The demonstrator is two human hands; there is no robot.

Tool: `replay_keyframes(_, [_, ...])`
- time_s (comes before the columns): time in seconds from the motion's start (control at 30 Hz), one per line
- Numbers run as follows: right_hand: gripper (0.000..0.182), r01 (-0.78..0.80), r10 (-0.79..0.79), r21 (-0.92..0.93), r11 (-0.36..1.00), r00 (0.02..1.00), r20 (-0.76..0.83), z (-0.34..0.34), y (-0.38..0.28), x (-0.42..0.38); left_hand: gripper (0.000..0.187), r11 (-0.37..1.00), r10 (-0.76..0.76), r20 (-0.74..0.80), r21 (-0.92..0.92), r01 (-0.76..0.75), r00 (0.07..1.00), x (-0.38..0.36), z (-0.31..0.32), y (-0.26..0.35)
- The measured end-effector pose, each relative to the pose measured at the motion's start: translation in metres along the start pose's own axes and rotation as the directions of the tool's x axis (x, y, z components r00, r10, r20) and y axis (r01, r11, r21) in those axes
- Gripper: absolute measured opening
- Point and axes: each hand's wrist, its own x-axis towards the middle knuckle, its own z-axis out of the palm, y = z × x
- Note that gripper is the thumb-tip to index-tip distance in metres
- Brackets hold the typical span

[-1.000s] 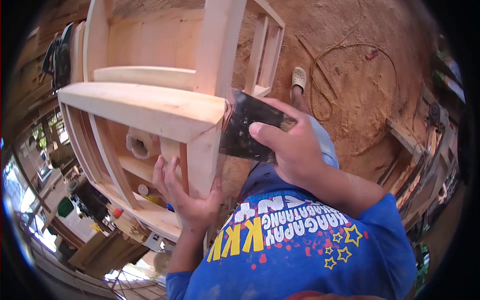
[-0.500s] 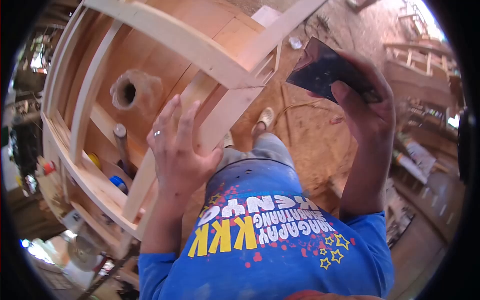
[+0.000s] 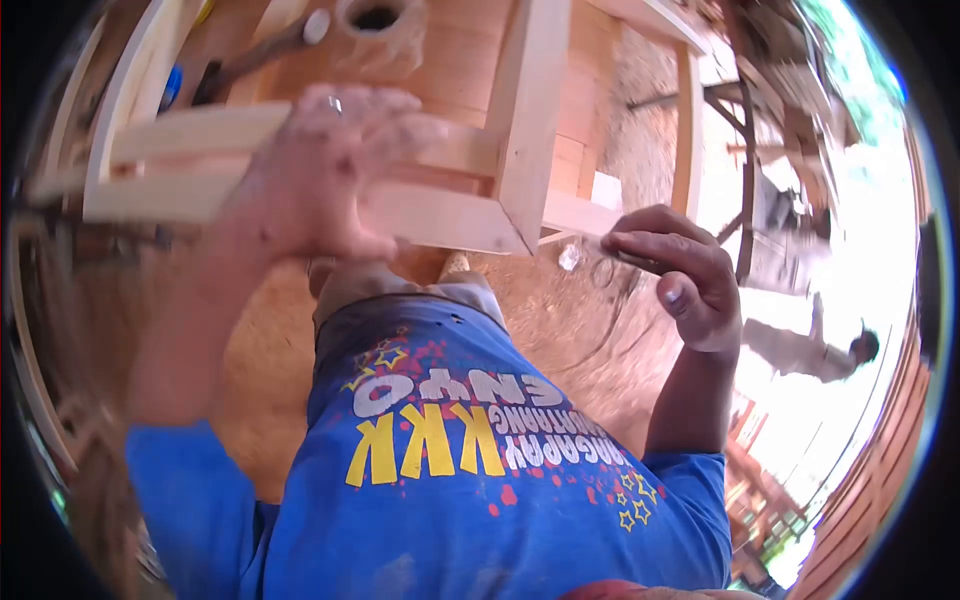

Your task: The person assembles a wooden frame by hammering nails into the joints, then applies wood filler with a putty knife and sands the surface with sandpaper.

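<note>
My left hand (image 3: 335, 170), blurred, is over the pale wooden rails of a frame (image 3: 450, 218), fingers spread and nothing seen in them; whether it touches the wood is unclear. To the right of the frame's corner joint, my right hand (image 3: 690, 275) has its fingers bent round a thin dark sheet (image 3: 635, 262), seen nearly edge-on and mostly hidden by the fingers. An upright wooden post (image 3: 530, 120) meets the rail at that corner.
A hammer-like tool (image 3: 265, 55) and a blue round object (image 3: 172, 88) lie inside the frame, near a plastic-wrapped hollow thing (image 3: 375, 18). Another person (image 3: 810, 350) is at the right. A dark wooden bench (image 3: 780, 240) stands beyond.
The view has turned, so the frame now lies across the top. My right hand has lowered to near the corner and the dark sheet has tilted from broad face to edge.
</note>
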Motion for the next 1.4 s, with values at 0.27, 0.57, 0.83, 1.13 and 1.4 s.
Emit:
replay_keyframes(0.27, [0.041, 0.606, -0.348, -0.393, 0.692, 0.756, 0.554, -0.017, -0.008, 0.069, 0.102, 0.912, -0.314, -0.215, 0.204, 0.357, 0.925, -0.015, 0.017, 0.047])
replay_keyframes(0.57, [0.036, 0.897, -0.402, -0.265, 0.355, 0.402, 0.822, -0.005, 0.013, 0.122, 0.112, 0.881, -0.454, -0.041, 0.129, 0.455, 0.890, -0.024, 0.006, 0.051])
replay_keyframes(0.83, [0.025, 0.913, -0.219, -0.297, 0.280, 0.362, 0.906, -0.004, -0.006, 0.126, 0.108, 0.886, -0.447, -0.080, 0.097, 0.454, 0.891, -0.025, 0.011, 0.051])
replay_keyframes(1.13, [0.022, 0.928, -0.097, -0.307, 0.210, 0.332, 0.938, 0.007, -0.035, 0.123, 0.107, 0.880, -0.424, -0.145, 0.166, 0.444, 0.894, -0.031, 0.021, 0.047])
replay_keyframes(1.4, [0.029, 0.925, -0.194, -0.254, 0.282, 0.314, 0.929, 0.017, -0.031, 0.142, 0.108, 0.857, -0.464, -0.120, 0.187, 0.479, 0.878, -0.028, 0.022, 0.048])
